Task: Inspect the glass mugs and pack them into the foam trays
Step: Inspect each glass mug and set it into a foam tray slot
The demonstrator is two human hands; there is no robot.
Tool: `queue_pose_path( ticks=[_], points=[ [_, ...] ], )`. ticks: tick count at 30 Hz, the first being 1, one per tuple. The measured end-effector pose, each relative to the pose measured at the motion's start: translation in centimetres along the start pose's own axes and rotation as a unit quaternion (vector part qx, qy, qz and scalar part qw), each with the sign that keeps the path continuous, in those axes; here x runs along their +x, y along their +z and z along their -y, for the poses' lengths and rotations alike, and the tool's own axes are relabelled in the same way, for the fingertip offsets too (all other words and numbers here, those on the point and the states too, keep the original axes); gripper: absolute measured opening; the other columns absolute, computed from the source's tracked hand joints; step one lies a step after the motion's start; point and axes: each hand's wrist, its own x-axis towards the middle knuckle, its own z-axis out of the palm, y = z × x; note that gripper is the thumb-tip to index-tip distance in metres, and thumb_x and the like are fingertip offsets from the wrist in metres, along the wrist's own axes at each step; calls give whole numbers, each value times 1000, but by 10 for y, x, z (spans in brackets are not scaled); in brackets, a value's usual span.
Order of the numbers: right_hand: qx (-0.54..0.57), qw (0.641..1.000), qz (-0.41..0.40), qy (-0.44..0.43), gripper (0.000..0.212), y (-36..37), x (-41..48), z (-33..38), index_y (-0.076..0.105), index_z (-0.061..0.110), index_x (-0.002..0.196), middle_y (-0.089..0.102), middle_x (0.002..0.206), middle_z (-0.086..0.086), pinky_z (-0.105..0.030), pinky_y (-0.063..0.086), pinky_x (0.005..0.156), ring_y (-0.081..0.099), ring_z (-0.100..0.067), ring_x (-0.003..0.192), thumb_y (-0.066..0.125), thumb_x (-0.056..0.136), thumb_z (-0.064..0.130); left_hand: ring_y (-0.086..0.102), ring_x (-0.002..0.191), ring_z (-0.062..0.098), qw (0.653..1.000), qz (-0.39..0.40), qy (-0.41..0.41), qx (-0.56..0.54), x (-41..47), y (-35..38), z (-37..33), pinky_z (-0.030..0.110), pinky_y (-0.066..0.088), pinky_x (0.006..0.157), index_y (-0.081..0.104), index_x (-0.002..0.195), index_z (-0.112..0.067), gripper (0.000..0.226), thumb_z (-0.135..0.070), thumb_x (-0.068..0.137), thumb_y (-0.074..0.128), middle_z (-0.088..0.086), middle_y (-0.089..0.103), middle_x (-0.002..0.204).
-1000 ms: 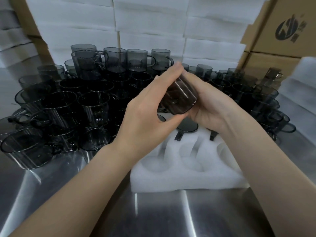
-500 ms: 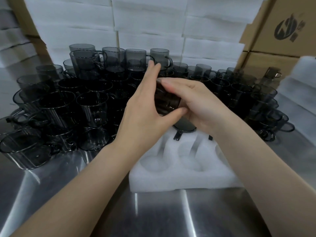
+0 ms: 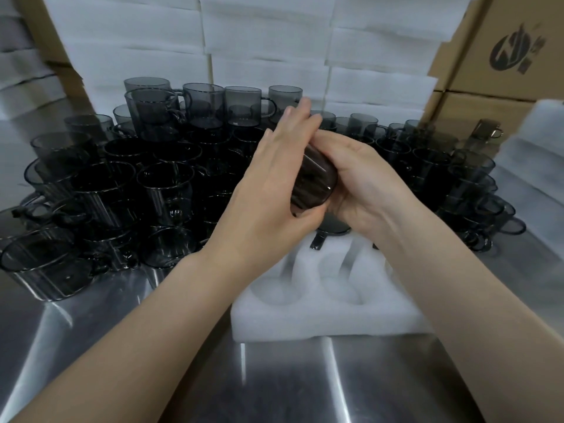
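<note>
A: Mug position?
B: Dark glass mug [image 3: 317, 181], tipped on its side, held between both hands above the far edge of the foam tray [image 3: 320, 319]
A: Hands?
B: Left hand [image 3: 268, 193] grips it, fingers across the far side, thumb beneath. Right hand [image 3: 363, 184] cups it from the right, fingers curled round. Loose mugs [image 3: 137, 178] crowd the far left
</note>
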Motion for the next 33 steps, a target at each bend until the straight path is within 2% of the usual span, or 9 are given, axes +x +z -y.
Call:
queue_pose_path(
  ticks=[2, 6, 8, 12, 15, 20, 26, 31, 33],
  points=[
    [27, 1000, -2, 10, 26, -1, 1, 1, 77, 20, 77, 73, 73, -1, -29, 56, 54, 70, -14, 66, 59, 95, 16, 18, 149, 23, 999, 19, 26, 16, 1, 0, -1, 42, 11, 123, 35, 145, -4, 76, 0, 78, 70, 11, 27, 158],
    [35, 997, 4, 62, 20, -1, 0, 5, 66, 11, 82, 66, 62, -2, -26, 51, 46, 65, -13, 53, 56, 97, 19, 15, 149, 21, 998, 31, 46, 27, 1, -1, -1, 36, 6, 123, 36, 145, -8, 80, -3, 76, 76, 7, 29, 158],
    [48, 994, 32, 95, 22, -1, -1, 7, 68, 10, 91, 70, 74, -6, -29, 55, 51, 70, -16, 65, 56, 97, 27, 14, 149, 20, 999, 21, 35, 14, 1, -3, -2, 36, 7, 123, 34, 146, -9, 86, -5, 73, 78, 6, 28, 158],
    [36, 984, 82, 154, 32, -4, -2, 9, 66, 15, 109, 71, 99, -8, -41, 58, 75, 71, -23, 89, 50, 98, 40, 8, 150, 22, 999, 6, -23, 25, 2, -3, -1, 49, 17, 121, 25, 151, -14, 96, -7, 72, 79, 0, 19, 161],
    [36, 990, 57, 127, 25, -4, -2, 9, 63, 11, 104, 70, 91, -9, -45, 58, 74, 71, -25, 84, 46, 100, 30, 5, 151, 19, 996, 32, -79, 15, 2, -1, 4, 47, 17, 121, 15, 154, -15, 105, -20, 73, 82, 1, 10, 163],
    [-50, 998, -11, 25, 14, 3, 3, -2, 65, 12, 86, 65, 80, -5, -44, 57, 84, 65, -18, 80, 52, 93, 16, 22, 145, 6, 986, 31, -162, -18, -1, 1, 7, 23, 26, 115, 7, 155, -22, 102, -56, 79, 66, -4, 18, 162],
    [-69, 997, -22, -3, 30, 5, 6, -8, 68, 22, 73, 70, 70, 4, -27, 55, 64, 69, -10, 70, 52, 99, 20, 32, 137, 4, 988, 16, -152, 16, 0, 2, 4, 16, 28, 108, 30, 150, -22, 96, -53, 68, 71, -3, 29, 158],
    [-107, 994, -11, -30, 28, 9, 2, -5, 63, 18, 80, 66, 75, 5, -28, 54, 75, 64, -7, 77, 45, 101, 13, 43, 133, 8, 987, -15, -162, 2, -2, 2, 2, 30, 39, 109, 37, 146, -23, 92, -54, 67, 71, -4, 45, 149],
    [-98, 995, 11, -25, 23, 10, -2, -1, 60, 11, 89, 62, 86, -2, -31, 52, 81, 61, -13, 85, 41, 102, 10, 49, 125, 4, 986, -31, -162, -1, -3, 3, 3, 25, 43, 104, 38, 145, -23, 88, -52, 70, 74, -9, 53, 138]
  ],
)
